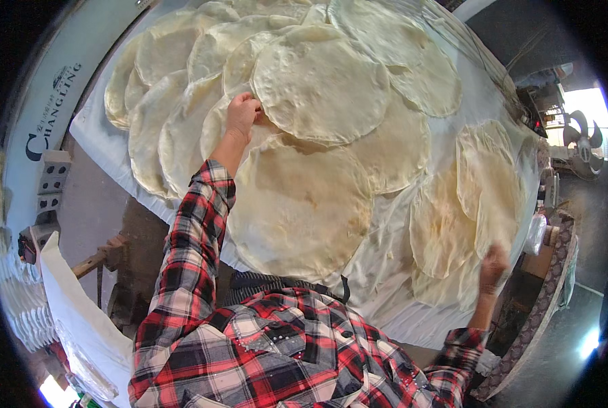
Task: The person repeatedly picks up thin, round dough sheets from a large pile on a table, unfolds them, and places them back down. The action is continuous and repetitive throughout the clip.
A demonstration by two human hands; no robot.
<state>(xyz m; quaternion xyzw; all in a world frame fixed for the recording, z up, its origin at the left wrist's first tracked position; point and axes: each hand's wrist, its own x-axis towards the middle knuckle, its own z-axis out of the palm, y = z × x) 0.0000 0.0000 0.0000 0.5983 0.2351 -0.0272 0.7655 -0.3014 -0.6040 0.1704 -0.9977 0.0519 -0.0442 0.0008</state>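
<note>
Thin, pale, round flatbreads lie overlapping on a white cloth. My left hand is closed, its fingers pinching the left edge of a large flatbread on top of the pile. Below it, nearer to me, another round flatbread lies flat with brownish patches. On the right, my right hand is closed at the lower edge of a flatbread; motion blurs its fingers a little. That piece partly covers a second flatbread beside it.
More flatbreads spread over the far left, and others lie at the far right. A fan stands beyond the right edge. A power strip is at the left, above a wooden bar. A patterned padded edge runs along the right.
</note>
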